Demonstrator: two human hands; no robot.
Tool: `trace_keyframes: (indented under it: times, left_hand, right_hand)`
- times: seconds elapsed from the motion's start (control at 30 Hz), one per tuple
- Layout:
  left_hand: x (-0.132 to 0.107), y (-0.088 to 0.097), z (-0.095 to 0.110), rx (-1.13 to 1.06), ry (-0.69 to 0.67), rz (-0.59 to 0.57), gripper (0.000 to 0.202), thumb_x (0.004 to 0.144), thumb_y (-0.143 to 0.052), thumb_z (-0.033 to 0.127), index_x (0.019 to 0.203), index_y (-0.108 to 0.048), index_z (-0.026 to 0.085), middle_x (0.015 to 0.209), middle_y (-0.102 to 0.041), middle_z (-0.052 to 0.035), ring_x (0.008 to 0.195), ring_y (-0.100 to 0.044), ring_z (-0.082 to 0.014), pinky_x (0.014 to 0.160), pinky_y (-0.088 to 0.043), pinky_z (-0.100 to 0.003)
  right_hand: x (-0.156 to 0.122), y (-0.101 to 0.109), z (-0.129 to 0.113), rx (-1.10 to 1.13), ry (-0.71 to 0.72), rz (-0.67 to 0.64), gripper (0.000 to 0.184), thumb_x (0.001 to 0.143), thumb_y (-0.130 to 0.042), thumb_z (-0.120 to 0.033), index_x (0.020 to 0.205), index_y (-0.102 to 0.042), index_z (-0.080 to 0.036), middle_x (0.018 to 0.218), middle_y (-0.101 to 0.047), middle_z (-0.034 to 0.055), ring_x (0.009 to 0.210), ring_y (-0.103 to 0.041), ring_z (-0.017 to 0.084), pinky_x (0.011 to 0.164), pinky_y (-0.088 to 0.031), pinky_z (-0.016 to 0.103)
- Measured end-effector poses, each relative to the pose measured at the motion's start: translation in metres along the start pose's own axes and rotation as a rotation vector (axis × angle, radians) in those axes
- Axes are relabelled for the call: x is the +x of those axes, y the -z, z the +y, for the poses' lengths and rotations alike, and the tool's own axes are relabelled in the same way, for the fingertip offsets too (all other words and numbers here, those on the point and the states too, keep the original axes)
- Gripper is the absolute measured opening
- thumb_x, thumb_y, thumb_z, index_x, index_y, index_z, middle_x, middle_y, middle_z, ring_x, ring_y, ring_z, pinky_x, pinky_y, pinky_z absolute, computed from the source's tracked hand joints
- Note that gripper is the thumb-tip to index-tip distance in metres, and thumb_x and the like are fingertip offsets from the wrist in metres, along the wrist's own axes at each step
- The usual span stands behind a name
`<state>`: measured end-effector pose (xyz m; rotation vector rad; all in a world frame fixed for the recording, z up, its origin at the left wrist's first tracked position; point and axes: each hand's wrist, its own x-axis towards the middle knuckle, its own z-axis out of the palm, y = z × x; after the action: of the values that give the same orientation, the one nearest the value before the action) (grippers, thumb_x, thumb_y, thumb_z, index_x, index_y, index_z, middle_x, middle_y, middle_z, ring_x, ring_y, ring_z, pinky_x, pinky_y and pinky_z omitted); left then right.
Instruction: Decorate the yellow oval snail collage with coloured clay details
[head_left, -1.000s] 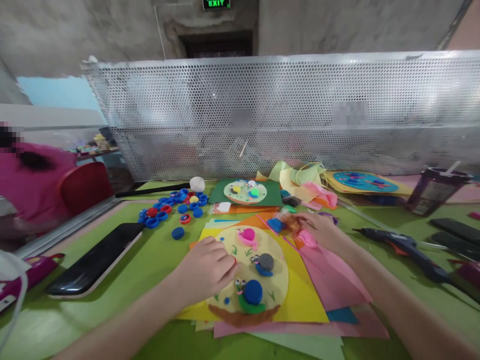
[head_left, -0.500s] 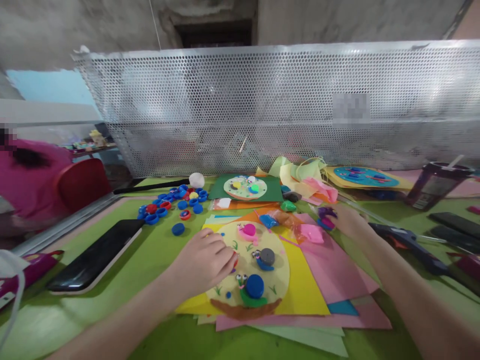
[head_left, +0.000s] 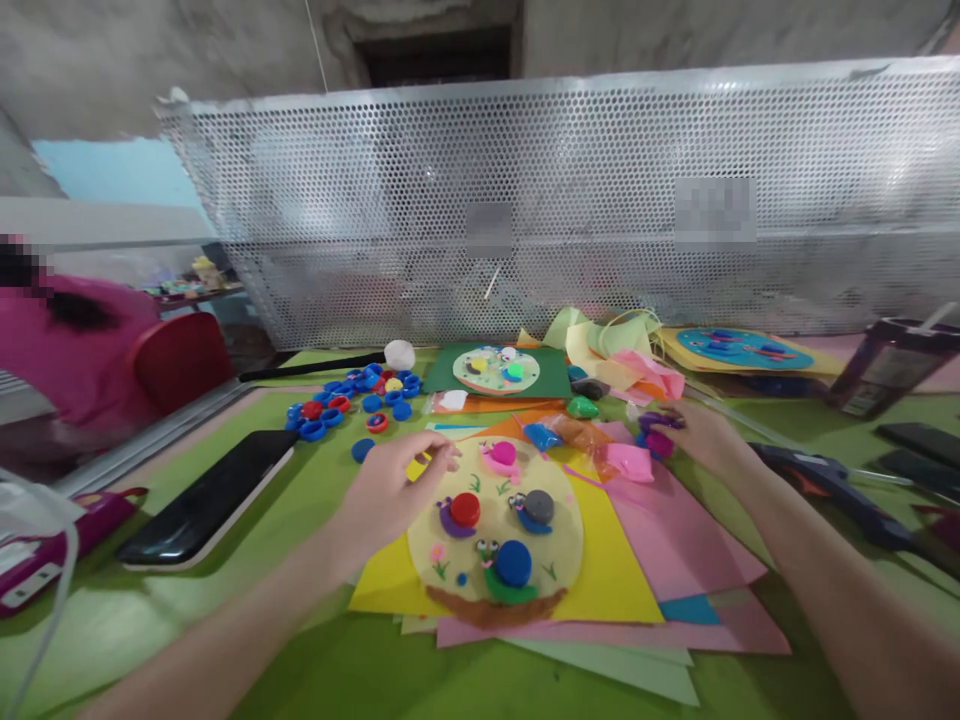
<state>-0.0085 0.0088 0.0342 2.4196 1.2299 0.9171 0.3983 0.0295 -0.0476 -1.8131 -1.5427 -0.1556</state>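
My left hand is over the left edge of a round cream picture, its thumb and fingertips drawn together; anything small between them is hidden. Snails with bottle-cap shells decorate the picture: a pink one, a red-capped one, a grey-capped one and a blue-capped green one. On the right, my right hand has its fingers closed on a lump of purple modelling clay, partly in clear wrap. Wrapped pink clay and blue clay lie beside it.
Loose bottle caps and a black phone lie on the left. A glue gun and a drink cup are on the right. Behind stand a green card and a perforated metal panel. A person in pink sits far left.
My left hand has lifted up and left off the picture, uncovering the red-capped snail and a pink flower. My right hand stays at the purple clay. The view has shifted slightly.
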Motion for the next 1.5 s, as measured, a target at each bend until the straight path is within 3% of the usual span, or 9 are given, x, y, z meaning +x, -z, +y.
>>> trace_keyframes:
  times: [0.17, 0.27, 0.33, 0.43, 0.8, 0.93, 1.1, 1.33, 1.5]
  left_hand:
    - [-0.001, -0.008, -0.003, -0.212, 0.098, 0.025, 0.021, 0.086, -0.043, 0.035, 0.095, -0.053, 0.019, 0.086, -0.065, -0.0033, 0.077, -0.062, -0.0164, 0.064, -0.049, -0.027]
    - [-0.007, -0.019, -0.001, -0.329, 0.048, -0.158, 0.020, 0.087, -0.045, 0.034, 0.099, -0.052, 0.021, 0.091, -0.063, -0.0035, 0.080, -0.060, -0.0160, 0.065, -0.048, -0.027]
    - [-0.012, -0.025, 0.004, -0.453, 0.014, -0.290, 0.019, 0.087, -0.044, 0.034, 0.095, -0.054, 0.020, 0.088, -0.062, -0.0033, 0.077, -0.059, -0.0150, 0.067, -0.048, -0.027]
    - [-0.018, -0.027, 0.012, -0.600, 0.048, -0.400, 0.021, 0.088, -0.043, 0.035, 0.086, -0.055, 0.018, 0.078, -0.061, -0.0023, 0.070, -0.059, -0.0137, 0.064, -0.048, -0.026]
    - [-0.017, -0.026, 0.014, -0.541, 0.167, -0.304, 0.018, 0.085, -0.048, 0.033, 0.083, -0.055, 0.017, 0.072, -0.062, -0.0006, 0.063, -0.059, -0.0126, 0.058, -0.048, -0.024]
    - [-0.019, -0.028, 0.019, -0.720, 0.252, -0.402, 0.025, 0.082, -0.051, 0.039, 0.072, -0.055, 0.016, 0.066, -0.061, 0.0001, 0.056, -0.056, -0.0107, 0.053, -0.046, -0.022]
    - [-0.028, -0.026, 0.029, -0.905, 0.288, -0.381, 0.030, 0.077, -0.056, 0.044, 0.065, -0.048, 0.018, 0.058, -0.053, 0.0032, 0.051, -0.050, -0.0090, 0.049, -0.044, -0.021]
    - [-0.033, -0.025, 0.039, -0.768, 0.242, -0.344, 0.028, 0.074, -0.058, 0.039, 0.062, -0.045, 0.017, 0.056, -0.048, 0.0035, 0.050, -0.045, -0.0087, 0.047, -0.038, -0.020]
    - [-0.032, -0.030, 0.036, -0.717, 0.139, -0.334, 0.024, 0.078, -0.053, 0.033, 0.062, -0.045, 0.017, 0.060, -0.050, 0.0029, 0.056, -0.045, -0.0095, 0.051, -0.036, -0.019]
  right_hand:
    - [-0.005, 0.022, -0.064, -0.028, 0.227, 0.110, 0.030, 0.079, -0.055, -0.029, 0.106, -0.056, -0.015, 0.108, -0.056, 0.0147, 0.107, -0.047, 0.030, 0.093, -0.034, 0.050]
    - [-0.026, 0.027, -0.120, 0.016, 0.488, 0.011, 0.029, 0.079, -0.057, -0.031, 0.107, -0.056, -0.024, 0.106, -0.059, 0.0051, 0.104, -0.050, 0.023, 0.095, -0.038, 0.043]
    - [-0.045, 0.027, -0.151, 0.012, 0.789, -0.116, 0.028, 0.083, -0.052, -0.025, 0.111, -0.055, -0.022, 0.107, -0.059, 0.0055, 0.104, -0.051, 0.023, 0.092, -0.041, 0.044]
    - [-0.064, 0.029, -0.178, -0.014, 0.959, -0.135, 0.025, 0.084, -0.050, -0.018, 0.108, -0.056, -0.017, 0.107, -0.060, 0.0068, 0.105, -0.050, 0.023, 0.092, -0.044, 0.042]
    - [-0.065, 0.032, -0.179, 0.080, 0.993, -0.075, 0.026, 0.086, -0.048, -0.020, 0.111, -0.053, -0.017, 0.102, -0.062, 0.0084, 0.105, -0.053, 0.022, 0.089, -0.048, 0.042]
    - [-0.072, 0.033, -0.183, 0.134, 0.878, -0.201, 0.029, 0.083, -0.049, -0.019, 0.112, -0.047, -0.019, 0.114, -0.057, 0.0100, 0.112, -0.048, 0.022, 0.091, -0.046, 0.042]
    - [-0.081, 0.045, -0.195, 0.304, 0.763, -0.452, 0.005, 0.079, -0.047, -0.018, 0.082, -0.047, -0.022, 0.118, -0.050, 0.0108, 0.121, -0.039, 0.021, 0.091, -0.045, 0.038]
    - [-0.093, 0.051, -0.213, 0.457, 0.729, -0.460, 0.017, 0.080, -0.052, -0.038, 0.076, -0.050, -0.022, 0.108, -0.054, 0.0090, 0.108, -0.047, 0.025, 0.084, -0.048, 0.037]
    - [-0.100, 0.039, -0.217, 0.472, 0.607, -0.516, 0.017, 0.078, -0.056, -0.017, 0.068, -0.043, -0.021, 0.101, -0.055, 0.0033, 0.102, -0.049, 0.018, 0.083, -0.047, 0.029]
